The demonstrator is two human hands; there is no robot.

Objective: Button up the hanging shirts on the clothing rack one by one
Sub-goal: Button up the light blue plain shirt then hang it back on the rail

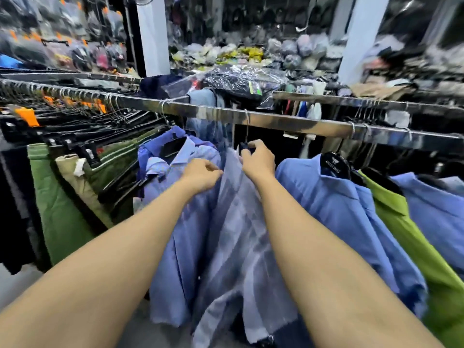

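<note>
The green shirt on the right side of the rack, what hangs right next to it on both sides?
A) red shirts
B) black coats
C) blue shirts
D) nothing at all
C: the green shirt hangs on the rail between a blue shirt on a black hanger and another blue shirt at the frame's right edge.

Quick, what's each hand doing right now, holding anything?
Left hand: fingers curled, pinching the edge of the pale blue shirt.
Right hand: fingers curled, gripping the same shirt up at its collar, by the hanger.
</note>
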